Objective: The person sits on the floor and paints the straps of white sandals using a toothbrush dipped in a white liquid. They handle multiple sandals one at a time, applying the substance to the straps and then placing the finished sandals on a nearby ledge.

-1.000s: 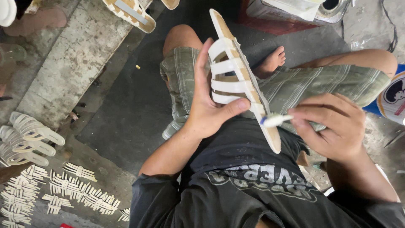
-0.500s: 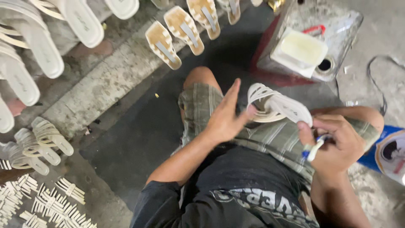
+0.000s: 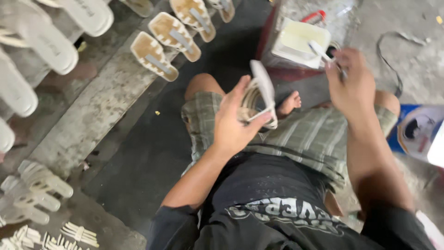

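My left hand (image 3: 238, 122) grips a white strappy sandal (image 3: 260, 95) edge-on above my lap, thumb under the straps. My right hand (image 3: 351, 81) is raised toward the upper right and holds a small brush (image 3: 323, 52) whose pale tip is over a square tub of cream-coloured glue (image 3: 303, 41). I sit on the floor in plaid shorts with one bare foot (image 3: 290, 103) showing behind the sandal.
Several tan insoles with grey strips (image 3: 155, 55) lie along a concrete ledge at top. White soles (image 3: 27, 55) are at upper left. More strappy uppers (image 3: 34, 190) and loose strap pieces (image 3: 78, 231) lie at lower left. A blue container (image 3: 416, 132) is at right.
My right hand has lifted from my lap up to the glue tub with the brush. My left hand has turned the sandal from flat to edge-on.
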